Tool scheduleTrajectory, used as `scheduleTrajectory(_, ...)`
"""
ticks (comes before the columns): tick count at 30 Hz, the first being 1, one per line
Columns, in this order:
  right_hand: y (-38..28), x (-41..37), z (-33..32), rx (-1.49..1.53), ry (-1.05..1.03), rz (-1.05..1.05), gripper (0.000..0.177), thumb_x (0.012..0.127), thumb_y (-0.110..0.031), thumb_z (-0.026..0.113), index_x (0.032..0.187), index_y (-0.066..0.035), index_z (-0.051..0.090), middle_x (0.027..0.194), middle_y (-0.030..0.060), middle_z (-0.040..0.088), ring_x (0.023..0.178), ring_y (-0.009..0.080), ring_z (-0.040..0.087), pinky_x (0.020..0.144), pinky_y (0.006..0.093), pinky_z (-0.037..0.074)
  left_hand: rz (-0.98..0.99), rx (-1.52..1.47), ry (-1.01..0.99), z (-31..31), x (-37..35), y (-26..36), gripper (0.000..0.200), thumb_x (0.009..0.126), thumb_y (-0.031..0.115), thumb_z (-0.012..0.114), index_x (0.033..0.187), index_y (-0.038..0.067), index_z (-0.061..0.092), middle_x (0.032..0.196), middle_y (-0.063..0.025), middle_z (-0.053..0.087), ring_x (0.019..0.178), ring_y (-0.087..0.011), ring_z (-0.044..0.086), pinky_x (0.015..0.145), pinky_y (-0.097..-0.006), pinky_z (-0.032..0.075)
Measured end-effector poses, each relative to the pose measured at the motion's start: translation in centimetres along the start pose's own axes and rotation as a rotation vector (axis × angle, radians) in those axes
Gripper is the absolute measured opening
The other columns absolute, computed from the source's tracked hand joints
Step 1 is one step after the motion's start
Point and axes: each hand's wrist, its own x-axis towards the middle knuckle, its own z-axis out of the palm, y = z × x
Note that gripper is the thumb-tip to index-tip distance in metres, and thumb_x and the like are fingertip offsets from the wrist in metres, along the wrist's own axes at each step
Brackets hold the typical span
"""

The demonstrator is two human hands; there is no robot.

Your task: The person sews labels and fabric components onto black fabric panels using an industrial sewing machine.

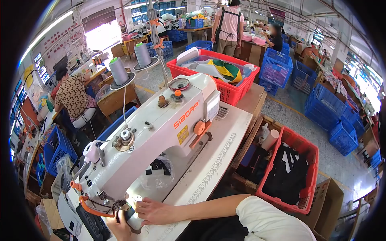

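Left hand [119, 229] and right hand [155, 211] touch one dark piece [129, 217] beneath one machine [161, 128].

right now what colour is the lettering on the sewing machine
Orange lettering on the white sewing machine arm, best seen in the head view.

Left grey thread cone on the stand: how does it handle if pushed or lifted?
The thread cone is tall and narrow on its disc, so probably tips if pushed high. Wound thread looks grippy, likely light. Tipped over, its taper would likely roll it in a curve.
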Motion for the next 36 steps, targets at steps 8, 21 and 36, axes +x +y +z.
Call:
scheduleTrajectory(8,-0.1,0.2,-0.2,0.028,0.074,-0.036,0.035,0.083,-0.036,0.070,0.080,-0.001,0.065,0.092,0.0071,0.057,0.107,0.0234,0.050,0.092,0.0372,0.040,-0.209,0.555,0.240,-1.3,1.5,-5.2,0.027,0.082,0.004,0.067,0.105,-0.008,0.062,0.112,-0.0236,0.064,0.100,-0.0466,0.060,0.091,-0.0516,0.046)
scheduleTrajectory(21,0.0,0.2,-0.1,0.046,0.076,-0.036,0.036,0.082,-0.036,0.071,0.083,-0.001,0.064,0.091,0.0074,0.057,0.105,0.0237,0.051,0.091,0.0370,0.041,-0.426,0.505,0.085,-1.2,2.0,-8.9,0.048,0.073,0.016,0.078,0.115,-0.002,0.062,0.110,-0.0244,0.067,0.104,-0.0461,0.063,0.088,-0.0526,0.049)
scheduleTrajectory(36,0.0,0.1,-0.3,0.064,-0.057,0.019,0.035,0.087,-0.037,0.067,0.088,-0.002,0.063,0.103,0.0066,0.057,0.112,0.0234,0.048,0.097,0.0394,0.039,-0.354,0.016,0.066,-3.7,1.3,-11.5,0.041,0.081,0.001,0.069,0.120,-0.005,0.057,0.110,-0.0166,0.065,0.103,-0.0259,0.063,0.090,-0.0371,0.047)
